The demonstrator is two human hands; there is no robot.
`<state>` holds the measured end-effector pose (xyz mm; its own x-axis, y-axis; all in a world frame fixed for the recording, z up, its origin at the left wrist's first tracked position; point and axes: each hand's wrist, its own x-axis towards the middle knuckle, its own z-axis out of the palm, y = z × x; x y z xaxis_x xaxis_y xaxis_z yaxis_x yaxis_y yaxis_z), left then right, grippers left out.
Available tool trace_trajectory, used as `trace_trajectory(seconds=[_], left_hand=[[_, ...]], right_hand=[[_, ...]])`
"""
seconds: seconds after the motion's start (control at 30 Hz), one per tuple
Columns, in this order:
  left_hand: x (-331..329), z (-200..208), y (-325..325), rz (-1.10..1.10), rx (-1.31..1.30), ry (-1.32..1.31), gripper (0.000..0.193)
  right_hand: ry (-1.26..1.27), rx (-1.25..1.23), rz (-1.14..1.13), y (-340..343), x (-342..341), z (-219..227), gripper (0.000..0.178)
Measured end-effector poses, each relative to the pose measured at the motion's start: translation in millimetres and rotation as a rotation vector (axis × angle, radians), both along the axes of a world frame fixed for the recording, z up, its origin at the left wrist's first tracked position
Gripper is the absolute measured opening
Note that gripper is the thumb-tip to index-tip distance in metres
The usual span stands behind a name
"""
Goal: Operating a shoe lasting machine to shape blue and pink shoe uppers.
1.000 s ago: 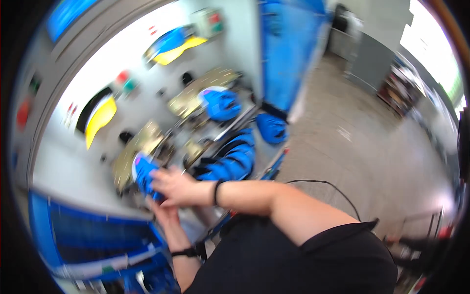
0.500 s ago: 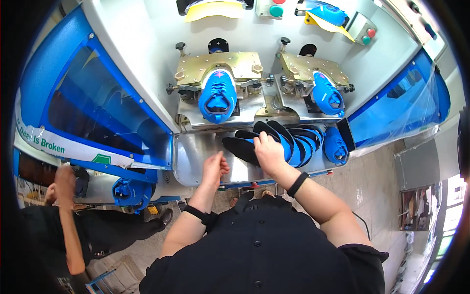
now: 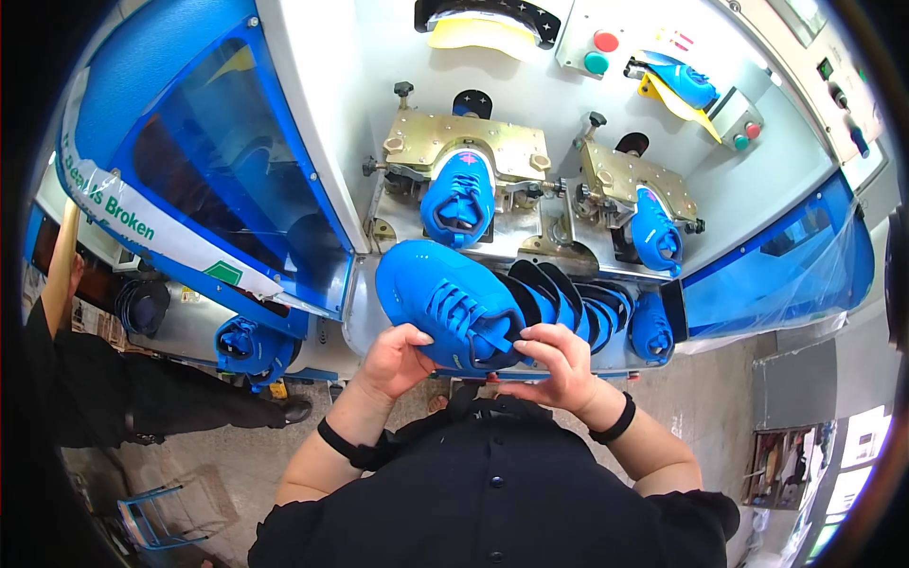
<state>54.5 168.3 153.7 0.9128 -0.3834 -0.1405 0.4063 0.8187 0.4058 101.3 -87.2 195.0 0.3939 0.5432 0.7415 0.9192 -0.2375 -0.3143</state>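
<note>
A bright blue laced shoe upper (image 3: 431,289) is up in front of me, its toe toward the far left and its collar toward me. My left hand (image 3: 398,362) grips its near left side, thumb on top. At the collar, my right hand (image 3: 561,369) pinches the edge between thumb and fingers. Behind it, a row of overlapping black and blue shoe pieces (image 3: 554,293) lies on the metal ledge, with another blue shoe (image 3: 651,327) at the right end. Two blue shoes, a left one (image 3: 458,204) and a right one (image 3: 655,235), sit at the machine's brass-coloured clamp plates.
Blue windowed panels flank the machine, one at left (image 3: 227,161) and one at right (image 3: 781,256). Button boxes (image 3: 593,43) are on the back wall. Left of me, more blue shoes (image 3: 248,346) lie on a bench beside a co-worker's dark-clothed leg (image 3: 189,393).
A blue shoe upper is now in my hands above the ledge, where both hands were without it before. My right hand has left the black piece in the row. The view has shifted.
</note>
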Motion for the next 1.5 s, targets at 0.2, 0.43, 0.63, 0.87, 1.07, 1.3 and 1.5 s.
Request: trace_trajectory(seconds=[0.2,0.43,0.63,0.87,1.07,1.3,1.5], left_hand=[[22.8,33.1,-7.2,0.106,-0.065,-0.148,0.052],[7.2,33.0,1.5,0.197,0.069,-0.076,0.044],[-17.3,17.0,7.9,0.239,0.074,-0.068,0.041],[-44.6,-2.0,46.1,0.443,0.084,0.055,0.04],[-29.1,-1.8,38.7,0.315,0.159,0.053,0.04],[8.8,-10.4,4.2,0.059,0.126,-0.1,0.041],[25.5,-37.6,-20.3,-0.079,0.089,0.025,0.041]], right_hand=[[-0.027,0.013,0.077,19.2,24.1,55.8,0.041],[-0.002,0.162,-0.289,71.0,157.5,162.0,0.028],[-0.021,0.175,-0.335,124.4,251.9,192.7,0.032],[-0.273,0.382,-0.792,107.3,243.7,126.9,0.027],[0.249,0.112,-0.724,84.7,261.8,109.0,0.03],[-0.048,0.177,-0.656,-18.8,211.7,82.9,0.023],[0.108,0.135,-1.059,-144.4,128.5,36.1,0.019]])
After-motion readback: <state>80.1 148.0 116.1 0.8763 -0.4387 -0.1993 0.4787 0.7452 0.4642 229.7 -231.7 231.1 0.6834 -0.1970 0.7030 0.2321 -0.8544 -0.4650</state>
